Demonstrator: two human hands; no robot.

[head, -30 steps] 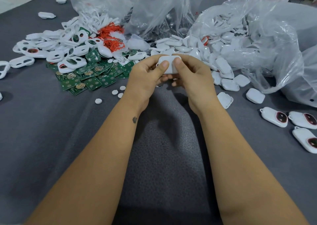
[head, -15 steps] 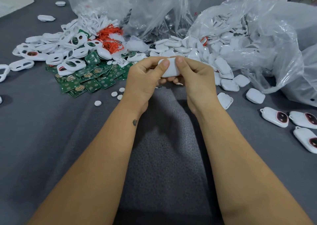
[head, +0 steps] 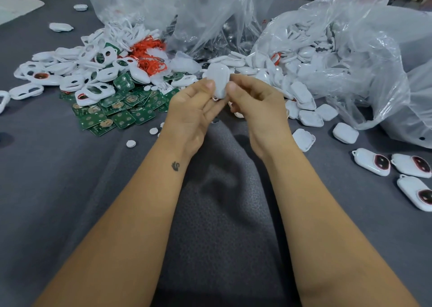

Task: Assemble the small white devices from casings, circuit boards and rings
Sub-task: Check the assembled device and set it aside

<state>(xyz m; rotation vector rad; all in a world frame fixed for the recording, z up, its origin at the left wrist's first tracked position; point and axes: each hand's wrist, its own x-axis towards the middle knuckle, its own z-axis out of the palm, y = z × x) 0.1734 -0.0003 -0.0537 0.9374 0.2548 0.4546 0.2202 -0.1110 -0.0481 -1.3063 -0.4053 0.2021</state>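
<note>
A small white device casing (head: 219,79) stands on end between both hands, above the grey cloth. My left hand (head: 191,110) pinches its left edge with thumb and fingers. My right hand (head: 257,107) pinches its right edge. Green circuit boards (head: 117,112) lie in a heap to the left. White front casings with oval openings (head: 93,77) are piled behind the boards, with orange-red rings (head: 149,56) among them. Plain white back casings (head: 304,110) spill from the bag on the right.
Three finished white devices with dark red ovals (head: 374,161) lie at the right edge. Large clear plastic bags (head: 350,61) stand at the back and right. Small white round discs (head: 131,143) dot the grey cloth (head: 222,213) near my left wrist.
The casing has turned from lying sideways between my thumbs to standing on end, and my thumbs have shifted from its top face to its side edges.
</note>
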